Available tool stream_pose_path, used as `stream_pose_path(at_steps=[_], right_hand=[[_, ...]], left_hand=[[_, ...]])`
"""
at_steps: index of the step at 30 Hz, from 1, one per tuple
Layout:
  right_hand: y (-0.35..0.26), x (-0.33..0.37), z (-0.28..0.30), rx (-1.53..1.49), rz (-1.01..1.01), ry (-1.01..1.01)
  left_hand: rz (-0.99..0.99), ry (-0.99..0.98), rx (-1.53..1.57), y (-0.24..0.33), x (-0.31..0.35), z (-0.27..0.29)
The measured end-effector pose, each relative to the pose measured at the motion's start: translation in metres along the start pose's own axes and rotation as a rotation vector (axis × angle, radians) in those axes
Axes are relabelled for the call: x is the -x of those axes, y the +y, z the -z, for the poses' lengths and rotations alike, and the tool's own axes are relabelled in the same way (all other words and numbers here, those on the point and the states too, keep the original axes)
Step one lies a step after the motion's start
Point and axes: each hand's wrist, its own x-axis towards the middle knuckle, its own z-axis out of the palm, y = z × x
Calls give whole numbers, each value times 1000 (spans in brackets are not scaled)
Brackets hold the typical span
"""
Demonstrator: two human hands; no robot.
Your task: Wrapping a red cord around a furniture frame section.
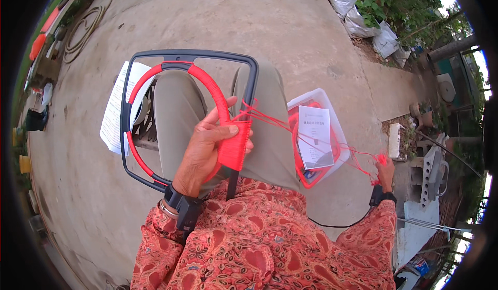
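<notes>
Resting over my lap is a black frame [254,82] with a ring inside it, much of the ring wrapped in red cord [210,85]. My left hand [207,139] grips the ring's right side, its thumb pressed on a broad band of tightly wound red cord [233,147]. Loose red strands [275,121] run from that band across to the right. Far out at the right, my right hand [384,173] is closed on a bunch of the same cord [382,159], arm stretched out. Both wrists carry black straps.
Right of my knees stands a white plastic tub [340,134] holding red cord and a printed booklet [315,139]. A printed sheet [116,114] lies left of my leg. White sacks [358,23] line the upper right, hollow blocks [428,173] the far right, and a coiled hose [83,33] the upper left.
</notes>
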Motion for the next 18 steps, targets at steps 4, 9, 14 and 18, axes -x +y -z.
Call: stream_pose_path(at_steps=[4, 9, 14, 18], right_hand=[[30, 14, 2, 407, -479, -174], [-145, 20, -73, -354, -22, -187], [-329, 76, -95, -792, 187, -585], [-360, 90, -129, -670, 629, -516]], left_hand=[[25, 36, 3, 3, 0, 2], [54, 3, -42, 0, 0, -4], [33, 6, -54, 2, 2, -9], [49, -8, -43, 0, 0, -7]])
